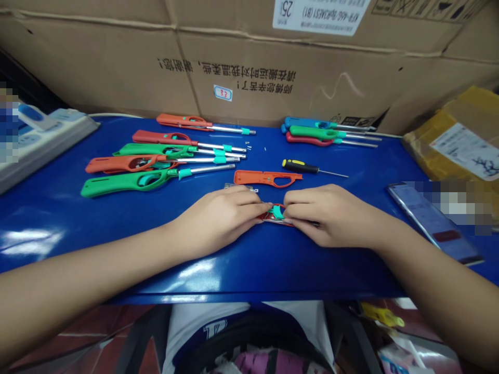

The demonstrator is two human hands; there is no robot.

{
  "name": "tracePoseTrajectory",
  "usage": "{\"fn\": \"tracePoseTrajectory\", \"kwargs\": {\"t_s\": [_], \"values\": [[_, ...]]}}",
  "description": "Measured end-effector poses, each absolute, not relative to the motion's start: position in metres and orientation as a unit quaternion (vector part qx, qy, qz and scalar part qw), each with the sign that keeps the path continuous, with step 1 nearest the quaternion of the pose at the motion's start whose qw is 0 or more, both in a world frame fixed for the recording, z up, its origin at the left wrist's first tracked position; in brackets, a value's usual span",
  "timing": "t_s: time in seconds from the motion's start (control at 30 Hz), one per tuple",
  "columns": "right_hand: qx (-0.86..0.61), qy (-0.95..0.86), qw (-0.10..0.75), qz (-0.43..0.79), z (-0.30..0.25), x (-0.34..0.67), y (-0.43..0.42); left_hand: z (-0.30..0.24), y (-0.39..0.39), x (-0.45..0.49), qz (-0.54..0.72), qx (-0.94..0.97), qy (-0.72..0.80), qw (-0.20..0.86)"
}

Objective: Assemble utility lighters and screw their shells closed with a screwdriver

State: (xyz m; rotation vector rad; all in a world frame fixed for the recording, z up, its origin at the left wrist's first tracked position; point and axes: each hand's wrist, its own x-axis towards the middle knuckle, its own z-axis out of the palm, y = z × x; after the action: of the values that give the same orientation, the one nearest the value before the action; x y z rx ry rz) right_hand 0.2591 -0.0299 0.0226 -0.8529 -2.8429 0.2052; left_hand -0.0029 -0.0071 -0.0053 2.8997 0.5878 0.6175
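Between my hands, low over the blue table, is an orange-red lighter body (276,220) with a teal trigger (277,211) showing inside it. My left hand (228,215) is closed on its left end, fingertips pinching near the trigger. From the other side, my right hand (327,215) pinches the right end. Just beyond them lies an orange half shell of a lighter (261,178), hollow side up. A small metal piece (252,188) is partly hidden behind my left fingers. A screwdriver (302,166) with a black and yellow handle rests beyond my right hand.
Several long lighters (128,184) lie on the left. Blue, green and red ones (315,132) are stacked at the back right, before a large cardboard box (128,78). Tiny screws (248,145) lie mid-table. A phone (436,223) and yellow package (456,135) are right; a power strip (54,130) left.
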Motion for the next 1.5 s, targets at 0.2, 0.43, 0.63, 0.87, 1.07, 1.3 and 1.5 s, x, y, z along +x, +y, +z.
{"fn": "tracePoseTrajectory", "kwargs": {"t_s": [0.2,0.43,0.63,0.87,1.07,1.3,1.5], "values": [[-0.281,-0.955,0.084,0.048,0.021,0.26,-0.029,-0.009,-0.008,-0.001,0.196,0.955,0.209,0.075],[-0.268,-0.959,0.084,0.035,0.02,0.259,-0.031,-0.007,-0.01,-0.001,0.193,0.953,0.215,0.085],[-0.276,-0.959,0.049,-0.051,0.022,0.255,-0.036,-0.001,-0.012,0.001,0.207,0.938,0.232,0.155],[-0.299,-0.95,0.09,-0.001,0.021,0.261,-0.03,-0.002,-0.011,0.001,0.242,0.926,0.227,0.179],[-0.297,-0.952,0.069,-0.019,0.023,0.259,-0.032,-0.004,-0.011,0.002,0.242,0.928,0.229,0.169],[-0.343,-0.936,0.077,0.015,0.024,0.255,-0.035,-0.004,-0.012,0.003,0.247,0.913,0.261,0.195],[-0.434,-0.846,0.18,0.255,0.018,0.253,-0.024,-0.006,-0.011,0.002,0.253,0.883,0.311,0.242]]}}
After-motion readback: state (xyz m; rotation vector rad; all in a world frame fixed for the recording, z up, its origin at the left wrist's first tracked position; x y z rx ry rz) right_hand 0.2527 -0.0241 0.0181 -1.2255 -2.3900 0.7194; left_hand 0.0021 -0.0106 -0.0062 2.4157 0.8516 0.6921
